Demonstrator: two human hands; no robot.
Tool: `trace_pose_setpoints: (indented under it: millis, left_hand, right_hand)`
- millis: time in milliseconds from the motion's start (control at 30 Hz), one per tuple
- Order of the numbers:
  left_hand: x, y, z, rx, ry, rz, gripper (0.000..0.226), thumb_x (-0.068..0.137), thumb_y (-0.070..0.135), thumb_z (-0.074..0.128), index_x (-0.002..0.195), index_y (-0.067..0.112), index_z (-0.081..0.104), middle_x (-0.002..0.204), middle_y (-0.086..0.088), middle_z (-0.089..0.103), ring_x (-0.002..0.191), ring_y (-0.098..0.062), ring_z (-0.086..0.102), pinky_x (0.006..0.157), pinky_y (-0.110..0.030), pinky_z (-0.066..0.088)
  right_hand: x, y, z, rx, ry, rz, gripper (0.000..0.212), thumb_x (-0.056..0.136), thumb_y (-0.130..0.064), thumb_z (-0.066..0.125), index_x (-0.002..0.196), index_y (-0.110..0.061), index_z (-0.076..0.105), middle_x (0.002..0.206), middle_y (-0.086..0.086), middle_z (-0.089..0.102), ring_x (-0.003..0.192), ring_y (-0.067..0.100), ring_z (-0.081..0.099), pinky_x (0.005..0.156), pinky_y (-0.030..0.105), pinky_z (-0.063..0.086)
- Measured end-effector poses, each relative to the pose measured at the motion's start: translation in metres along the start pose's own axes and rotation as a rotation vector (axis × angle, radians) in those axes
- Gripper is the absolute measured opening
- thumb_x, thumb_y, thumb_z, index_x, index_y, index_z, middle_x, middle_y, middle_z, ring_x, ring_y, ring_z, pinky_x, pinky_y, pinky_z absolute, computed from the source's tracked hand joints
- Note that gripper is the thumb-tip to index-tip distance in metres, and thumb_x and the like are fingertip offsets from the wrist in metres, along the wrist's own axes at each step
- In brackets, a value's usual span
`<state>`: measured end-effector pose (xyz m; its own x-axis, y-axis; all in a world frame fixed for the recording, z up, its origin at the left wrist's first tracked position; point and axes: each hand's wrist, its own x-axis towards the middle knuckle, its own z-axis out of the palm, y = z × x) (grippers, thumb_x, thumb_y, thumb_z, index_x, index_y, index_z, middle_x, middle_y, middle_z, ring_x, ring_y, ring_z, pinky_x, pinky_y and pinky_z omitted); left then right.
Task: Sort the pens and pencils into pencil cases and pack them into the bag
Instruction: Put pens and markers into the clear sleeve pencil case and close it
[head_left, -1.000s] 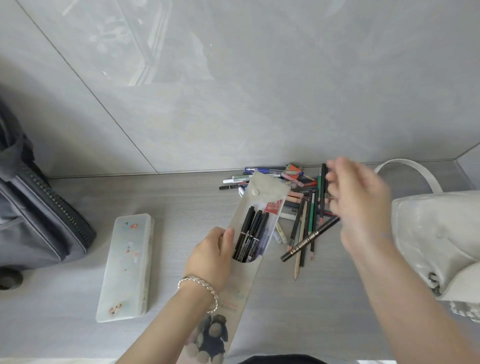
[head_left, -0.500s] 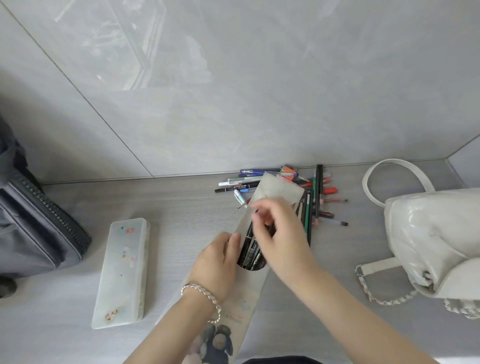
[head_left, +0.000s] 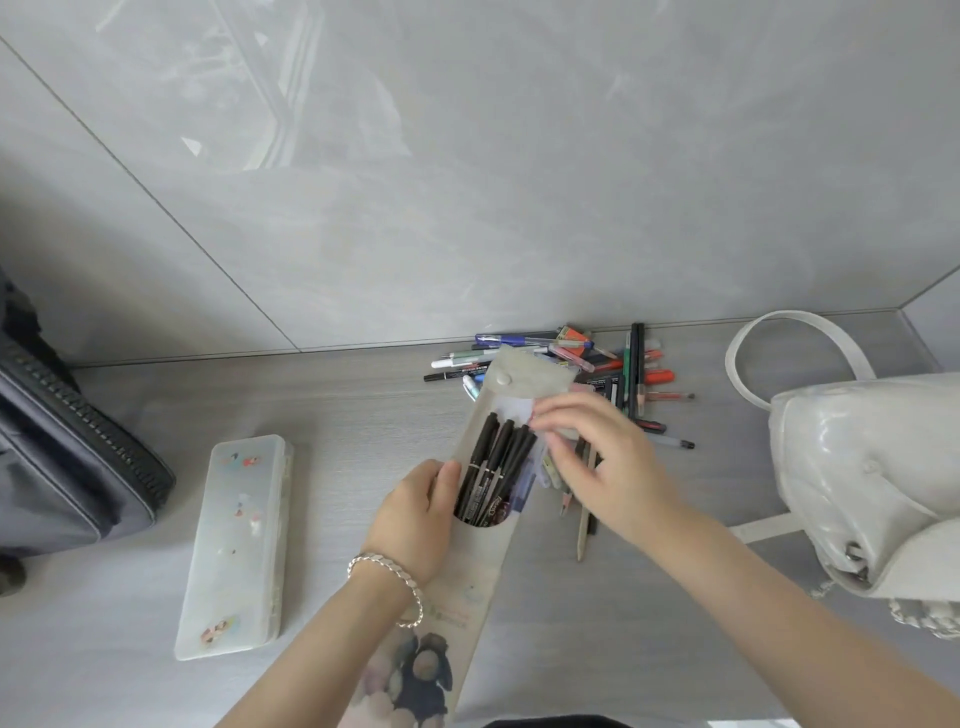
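A beige soft pencil pouch (head_left: 483, 587) lies on the table with its snap flap (head_left: 514, 374) folded back. Several black pens (head_left: 493, 462) stick out of its mouth. My left hand (head_left: 415, 519) grips the pouch at the left rim of the mouth, thumb on top. My right hand (head_left: 597, 457) hovers over the pouch's right edge with fingers spread and nothing in it, its fingertips near the pen tops. A loose pile of pens and pencils (head_left: 634, 374) lies behind and under that hand. A white bag (head_left: 862, 467) sits at the right.
A translucent hard pencil case (head_left: 234, 545), closed, lies left of the pouch. A dark grey zipped bag (head_left: 67, 457) stands at the far left. The grey wall rises right behind the pile. The white bag's strap (head_left: 743, 353) loops toward the wall.
My right hand carried a black pen from the pile to the pouch, slid it in with the others, and now has drawn slightly right, empty. My left hand kept its hold.
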<state>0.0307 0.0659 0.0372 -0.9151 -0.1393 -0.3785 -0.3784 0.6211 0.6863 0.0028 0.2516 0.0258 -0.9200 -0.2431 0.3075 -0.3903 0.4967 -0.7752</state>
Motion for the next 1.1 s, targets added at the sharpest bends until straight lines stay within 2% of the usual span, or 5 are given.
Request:
trace_pose_setpoints:
  millis: [333, 633, 800, 933, 1100]
  left_hand:
    - [0.042, -0.002, -0.007, -0.087, 0.165, -0.13, 0.035, 0.098, 0.028, 0.035, 0.076, 0.005, 0.05, 0.067, -0.004, 0.046, 0.068, -0.023, 0.041, 0.056, -0.021, 0.031]
    - [0.046, 0.002, 0.002, -0.024, 0.113, -0.111, 0.039, 0.097, 0.03, 0.035, 0.069, 0.008, 0.049, 0.06, -0.001, 0.045, 0.056, -0.015, 0.039, 0.053, -0.028, 0.031]
    - [0.044, 0.002, 0.002, -0.036, 0.114, -0.11, 0.039, 0.098, 0.029, 0.035, 0.07, 0.006, 0.051, 0.061, -0.001, 0.044, 0.057, -0.015, 0.038, 0.053, -0.027, 0.029]
    - [0.044, 0.001, 0.003, -0.023, 0.111, -0.104, 0.041, 0.098, 0.029, 0.035, 0.072, 0.002, 0.051, 0.063, -0.003, 0.046, 0.057, -0.015, 0.038, 0.052, -0.027, 0.029]
    - [0.041, 0.003, 0.006, -0.022, 0.09, -0.09, 0.042, 0.098, 0.032, 0.034, 0.075, 0.003, 0.055, 0.066, -0.004, 0.051, 0.061, -0.017, 0.043, 0.056, -0.027, 0.033]
  right_hand:
    - [0.014, 0.1, -0.03, -0.699, -0.261, 0.744, 0.02, 0.087, -0.007, 0.05, 0.1, -0.008, 0.065, 0.107, 0.014, 0.063, 0.1, 0.034, 0.058, 0.078, 0.034, 0.046]
    - [0.02, 0.121, -0.034, -0.712, -0.513, 0.495, 0.026, 0.088, -0.027, 0.057, 0.107, -0.01, 0.06, 0.11, 0.008, 0.055, 0.105, 0.028, 0.053, 0.083, 0.034, 0.04]
    - [0.012, 0.107, -0.056, 0.01, -0.037, 0.603, 0.006, 0.086, -0.014, 0.063, 0.091, -0.017, 0.062, 0.084, -0.011, 0.062, 0.08, 0.007, 0.059, 0.071, 0.008, 0.04]
    - [0.02, 0.098, -0.072, 0.614, 0.449, 0.694, 0.021, 0.095, -0.004, 0.042, 0.08, -0.016, 0.05, 0.077, 0.0, 0.067, 0.072, 0.007, 0.065, 0.07, 0.02, 0.055]
    - [0.028, 0.12, -0.076, 0.316, 0.39, 1.065, 0.028, 0.088, -0.004, 0.037, 0.065, -0.019, 0.031, 0.059, 0.002, 0.028, 0.039, 0.008, 0.029, 0.031, 0.012, 0.027]
